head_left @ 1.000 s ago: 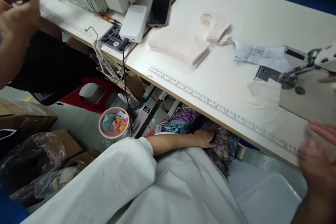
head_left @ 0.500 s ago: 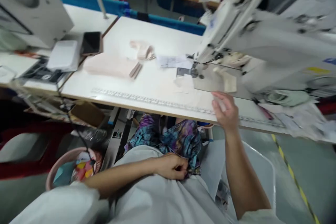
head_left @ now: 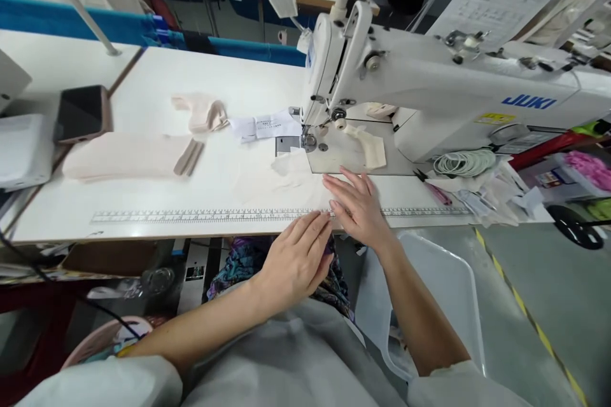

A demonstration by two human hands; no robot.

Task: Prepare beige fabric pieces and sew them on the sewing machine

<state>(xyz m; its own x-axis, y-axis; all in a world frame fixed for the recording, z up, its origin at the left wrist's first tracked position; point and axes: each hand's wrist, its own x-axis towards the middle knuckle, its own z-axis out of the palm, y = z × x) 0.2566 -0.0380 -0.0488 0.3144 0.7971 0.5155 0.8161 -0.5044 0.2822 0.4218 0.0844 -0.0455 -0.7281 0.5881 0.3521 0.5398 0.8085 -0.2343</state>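
My left hand point(head_left: 298, 257) is at the table's front edge, its fingers stretched out over the printed ruler point(head_left: 214, 215). Just beyond it, my right hand point(head_left: 357, 208) has its fingers extended and slightly spread, low over the tabletop by the sewing machine's point(head_left: 405, 70) bed plate. Neither hand visibly holds anything. A thin, pale scrap point(head_left: 292, 163) lies near the presser foot point(head_left: 309, 140), ahead of my fingers. On the machine bed rests a cream fabric piece point(head_left: 372, 147). Left of the needle is a strip of printed white labels point(head_left: 265, 126).
A folded pale pink fabric stack point(head_left: 128, 156) and a crumpled pink piece point(head_left: 203, 112) lie on the left, near a phone point(head_left: 83, 113). To the right are thread snips point(head_left: 436, 192), coiled pale green cord point(head_left: 465, 163) and scraps. A plastic bin point(head_left: 434, 267) stands below.
My left hand has risen from my lap to the table edge. My right hand has moved left, close to it. The view has swung toward the right.
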